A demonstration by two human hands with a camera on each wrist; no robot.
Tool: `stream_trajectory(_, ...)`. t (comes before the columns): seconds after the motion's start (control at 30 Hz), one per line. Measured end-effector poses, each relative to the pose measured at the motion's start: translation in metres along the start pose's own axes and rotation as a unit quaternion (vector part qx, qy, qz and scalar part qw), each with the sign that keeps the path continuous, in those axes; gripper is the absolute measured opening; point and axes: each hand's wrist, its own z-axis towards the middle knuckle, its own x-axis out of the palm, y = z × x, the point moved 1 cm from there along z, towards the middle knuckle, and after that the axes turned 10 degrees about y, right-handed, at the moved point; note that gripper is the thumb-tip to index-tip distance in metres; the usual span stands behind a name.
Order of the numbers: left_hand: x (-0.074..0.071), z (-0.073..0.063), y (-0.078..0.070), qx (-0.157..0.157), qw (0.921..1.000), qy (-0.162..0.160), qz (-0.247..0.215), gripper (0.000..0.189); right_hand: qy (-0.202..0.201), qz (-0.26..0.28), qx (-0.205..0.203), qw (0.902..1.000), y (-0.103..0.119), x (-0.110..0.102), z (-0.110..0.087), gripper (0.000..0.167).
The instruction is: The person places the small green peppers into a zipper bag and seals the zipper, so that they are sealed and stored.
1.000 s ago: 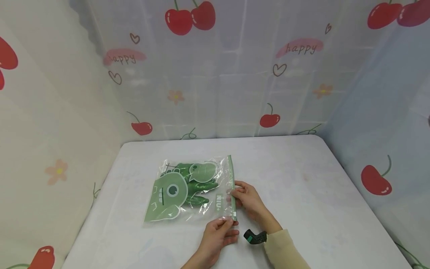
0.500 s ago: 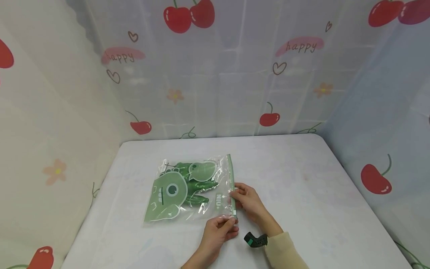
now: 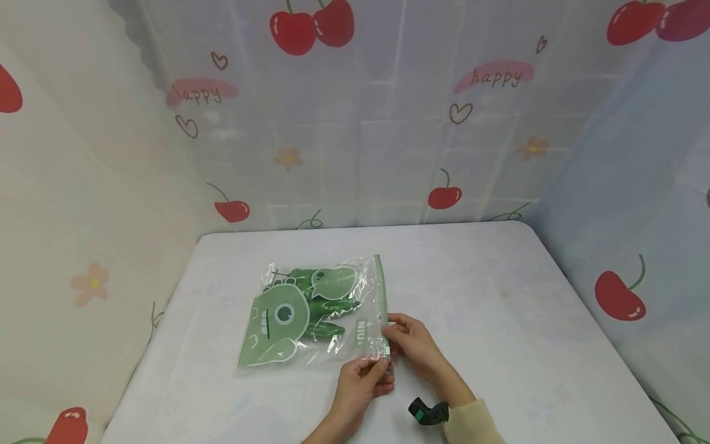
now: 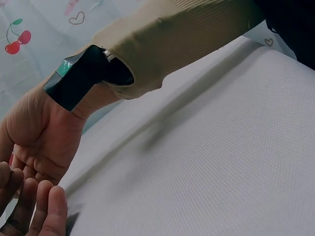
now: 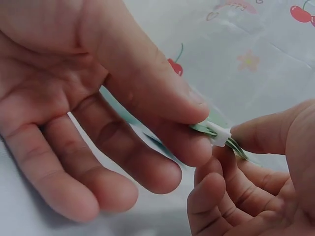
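A clear zip bag [image 3: 355, 345] printed with green cartoon creatures lies flat on the white table [image 3: 499, 320], its green zip edge facing right. Long dark green pieces that look like vegetables [image 3: 327, 330] show through the plastic. With thumb and index finger, my left hand [image 3: 360, 385] pinches the near end of the zip; its other fingers reach out loosely. My right hand [image 3: 416, 345] grips the zip edge a little farther up. In the right wrist view, the white slider [image 5: 221, 136] sits on the green strip between both hands, with the right thumb against it.
A black wrist device [image 3: 428, 412] sits on the right wrist below a beige sleeve [image 3: 474, 422]. Cherry-printed cloth walls [image 3: 360, 135] enclose the back and sides of the table.
My right hand has slid down along the zip edge, toward the near corner and my left hand. The left hand and the bag have stayed nearly in place.
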Motion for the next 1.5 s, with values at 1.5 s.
stream_trajectory(1.5,0.001,0.000,0.000,0.004,0.9990,-0.034,0.027,0.031,-0.032,-0.018,-0.002,0.9993,-0.023,0.016,-0.024,0.029)
